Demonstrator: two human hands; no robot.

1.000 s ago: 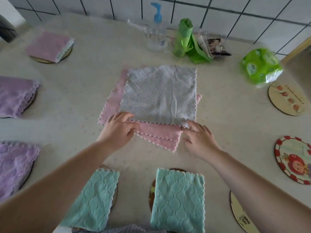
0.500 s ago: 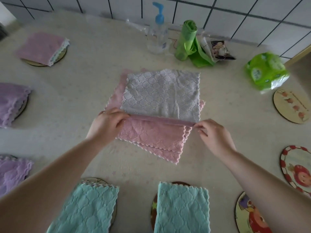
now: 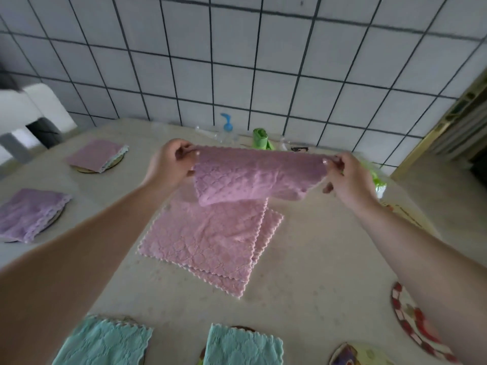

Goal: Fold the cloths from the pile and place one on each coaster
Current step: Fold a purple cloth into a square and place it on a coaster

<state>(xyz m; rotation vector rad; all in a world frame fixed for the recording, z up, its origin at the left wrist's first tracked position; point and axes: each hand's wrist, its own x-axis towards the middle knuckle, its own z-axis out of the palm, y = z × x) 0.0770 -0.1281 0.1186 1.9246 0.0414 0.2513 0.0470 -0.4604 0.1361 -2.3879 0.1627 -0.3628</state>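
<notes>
A mauve-pink cloth hangs in the air above the pile, doubled over along its upper edge. My left hand pinches its left end and my right hand pinches its right end. Below it the pile of pink cloths lies flat in the middle of the table. Folded cloths lie on coasters: a pink one at the far left, a purple one at the left, and two teal ones at the near edge.
A bare coaster with a red rim lies at the right, another bare coaster at the bottom edge. A pump bottle, a green bag roll and a green pack stand by the tiled wall.
Both hands took the top cloth by its near edge and lifted it off the pile into the air. The camera has tilted up toward the wall.
</notes>
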